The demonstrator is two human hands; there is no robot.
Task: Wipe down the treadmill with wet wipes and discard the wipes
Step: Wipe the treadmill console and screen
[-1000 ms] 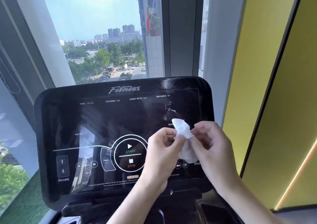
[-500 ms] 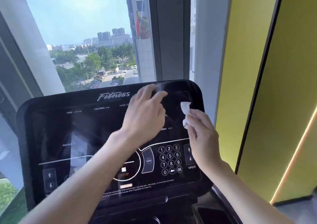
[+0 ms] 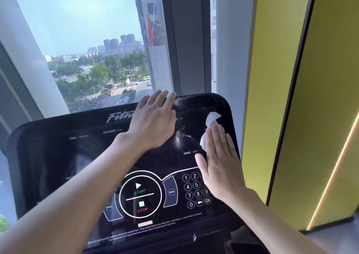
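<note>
Pressing flat-fingered, your right hand (image 3: 218, 160) pins the crumpled white wet wipe (image 3: 208, 129) against the glossy black "Fitness" treadmill console (image 3: 87, 156), left hand (image 3: 153, 119) spread flat on its top edge.

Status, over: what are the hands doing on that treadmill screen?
Left hand flat, resting on the console top edge. Right hand flat, pressing the wet wipe on its upper right corner. Nothing else on the console.

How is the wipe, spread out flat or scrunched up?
Scrunched up: the wipe bunches in uneven folds beneath the flat right hand on the console.
</note>
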